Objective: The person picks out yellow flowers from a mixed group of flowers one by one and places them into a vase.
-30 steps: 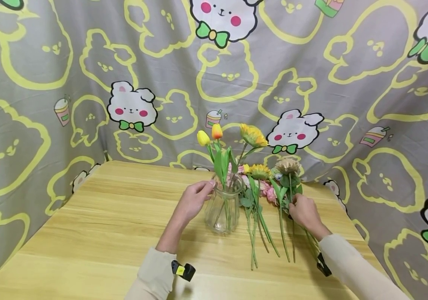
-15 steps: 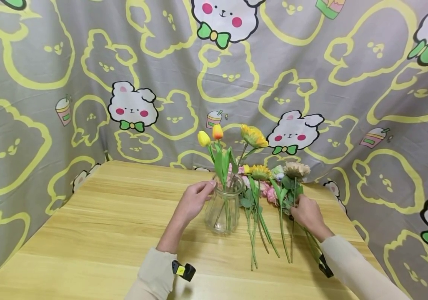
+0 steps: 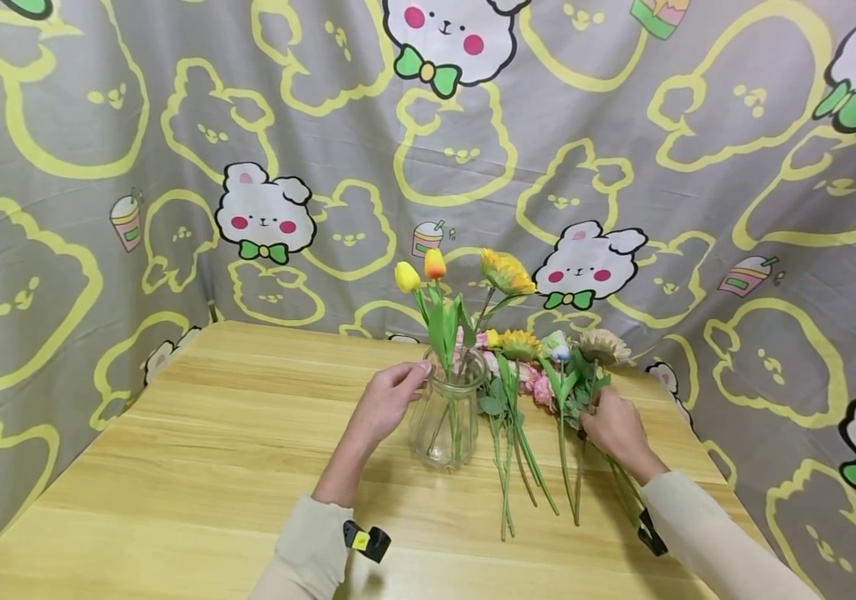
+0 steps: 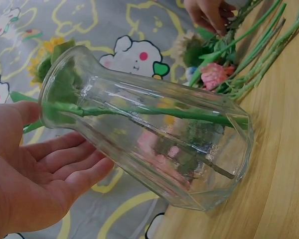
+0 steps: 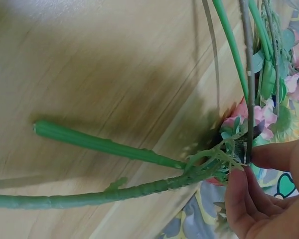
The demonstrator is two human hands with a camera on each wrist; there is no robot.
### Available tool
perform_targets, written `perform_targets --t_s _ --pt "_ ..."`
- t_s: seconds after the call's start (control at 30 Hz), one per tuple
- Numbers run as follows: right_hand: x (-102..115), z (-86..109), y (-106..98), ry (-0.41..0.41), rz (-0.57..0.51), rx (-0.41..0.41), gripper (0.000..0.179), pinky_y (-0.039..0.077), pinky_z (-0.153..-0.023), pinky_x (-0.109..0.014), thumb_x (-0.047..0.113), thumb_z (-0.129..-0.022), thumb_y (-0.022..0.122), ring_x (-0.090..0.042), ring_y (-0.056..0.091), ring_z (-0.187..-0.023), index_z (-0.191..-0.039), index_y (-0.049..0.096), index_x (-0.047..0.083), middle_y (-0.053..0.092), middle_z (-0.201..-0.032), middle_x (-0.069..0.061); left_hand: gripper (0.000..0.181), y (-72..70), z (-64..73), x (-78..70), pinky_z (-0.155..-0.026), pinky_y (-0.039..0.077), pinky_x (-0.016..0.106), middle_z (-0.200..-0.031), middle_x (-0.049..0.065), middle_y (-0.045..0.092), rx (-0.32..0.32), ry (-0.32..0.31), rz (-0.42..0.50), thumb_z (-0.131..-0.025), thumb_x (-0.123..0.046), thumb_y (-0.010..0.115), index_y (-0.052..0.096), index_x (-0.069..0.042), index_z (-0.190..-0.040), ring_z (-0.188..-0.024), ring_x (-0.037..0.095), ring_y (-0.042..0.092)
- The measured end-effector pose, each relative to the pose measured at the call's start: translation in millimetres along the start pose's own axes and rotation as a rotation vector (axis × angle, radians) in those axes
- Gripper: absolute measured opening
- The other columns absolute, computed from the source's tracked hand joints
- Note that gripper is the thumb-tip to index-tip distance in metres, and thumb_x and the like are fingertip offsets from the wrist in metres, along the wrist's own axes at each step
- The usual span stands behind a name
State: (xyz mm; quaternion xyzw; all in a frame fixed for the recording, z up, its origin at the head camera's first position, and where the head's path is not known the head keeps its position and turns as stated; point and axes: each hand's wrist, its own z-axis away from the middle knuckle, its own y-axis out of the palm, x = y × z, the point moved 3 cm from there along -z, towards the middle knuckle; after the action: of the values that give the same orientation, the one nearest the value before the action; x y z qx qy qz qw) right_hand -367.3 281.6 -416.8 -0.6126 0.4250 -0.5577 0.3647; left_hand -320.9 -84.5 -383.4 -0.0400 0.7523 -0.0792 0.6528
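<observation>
A clear glass vase (image 3: 428, 437) stands upright on the table, holding a yellow tulip (image 3: 407, 277), an orange tulip (image 3: 435, 263) and a sunflower (image 3: 506, 272). At the vase's rim rests the thumb of my left hand (image 3: 387, 404). In the left wrist view its fingers extend loosely along the glass neck without wrapping round it. My right hand (image 3: 615, 429) pinches the stem (image 5: 249, 74) of a beige flower (image 3: 603, 346) between thumb and fingers, among the flowers to the right of the vase. Green stems (image 5: 109, 145) pass close by the fingertips in the right wrist view.
Beside the vase lie another sunflower (image 3: 519, 343), a white-blue flower (image 3: 557, 347) and pink flowers (image 3: 543, 388), their stems pointing toward the front. A patterned grey curtain (image 3: 352, 308) hangs behind the wooden table (image 3: 210, 467).
The beige flower's head has tilted rightward and its stem's lower end has swung a little left, the right hand turning slightly with it. Left hand and vase have stayed put.
</observation>
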Motion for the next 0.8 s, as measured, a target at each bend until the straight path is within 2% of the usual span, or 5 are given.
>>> perform_targets --t_s 0.17,0.4,0.47,0.63,0.8 --pt "-1.5 1.7 -0.4 0.012 -0.004 -0.016 0.029 0.056 -0.06 -0.05 0.015 -0.092 0.064 -0.043 0.065 -0.081 -0.107 0.056 -0.009 0.066 -0.097 -0.031 0.051 0.3 -0.9 1.1 -0.103 0.058 0.04 -0.129 0.01 0.069 -0.001 -0.003 -0.002 -0.103 -0.051 0.053 0.07 -0.008 -0.127 -0.119 0.029 0.066" --pt "-4.5 2.1 0.0 0.015 -0.014 -0.024 0.024 0.05 -0.056 -0.042 0.017 -0.092 0.063 -0.034 0.058 -0.072 -0.098 0.053 -0.005 0.062 -0.086 -0.024 0.051 0.4 -0.7 1.3 -0.102 0.058 0.039 -0.129 0.01 0.069 -0.002 0.0 -0.002 -0.103 -0.051 0.054 0.07 -0.008 -0.127 -0.119 0.028 0.066" --pt "-4.7 2.0 0.6 0.018 -0.006 -0.023 0.021 0.047 -0.054 -0.039 0.017 -0.093 0.063 -0.031 0.056 -0.068 -0.09 0.052 -0.001 0.059 -0.078 -0.019 0.052 0.4 -0.3 1.1 -0.102 0.058 0.039 -0.129 0.01 0.069 -0.001 -0.002 -0.003 -0.103 -0.051 0.054 0.07 -0.009 -0.127 -0.118 0.027 0.066" --pt "-2.4 2.1 0.7 -0.003 0.014 -0.023 0.037 0.032 -0.05 -0.029 0.016 -0.094 0.061 -0.019 0.037 -0.052 -0.063 0.041 0.014 0.035 -0.055 0.0 0.052 0.0 -0.2 0.3 -0.103 0.058 0.039 -0.129 0.01 0.069 0.001 0.001 0.006 -0.102 -0.052 0.054 0.07 -0.008 -0.127 -0.119 0.028 0.066" --pt "-1.5 2.3 0.9 -0.015 -0.004 -0.008 0.037 0.023 -0.05 -0.026 0.001 -0.084 0.048 -0.012 0.019 -0.05 -0.057 0.03 0.02 0.02 -0.053 0.006 0.052 -0.3 0.4 0.1 -0.104 0.057 0.04 -0.13 0.009 0.068 0.004 -0.002 0.005 -0.103 -0.052 0.053 0.069 -0.009 -0.127 -0.12 0.028 0.065"
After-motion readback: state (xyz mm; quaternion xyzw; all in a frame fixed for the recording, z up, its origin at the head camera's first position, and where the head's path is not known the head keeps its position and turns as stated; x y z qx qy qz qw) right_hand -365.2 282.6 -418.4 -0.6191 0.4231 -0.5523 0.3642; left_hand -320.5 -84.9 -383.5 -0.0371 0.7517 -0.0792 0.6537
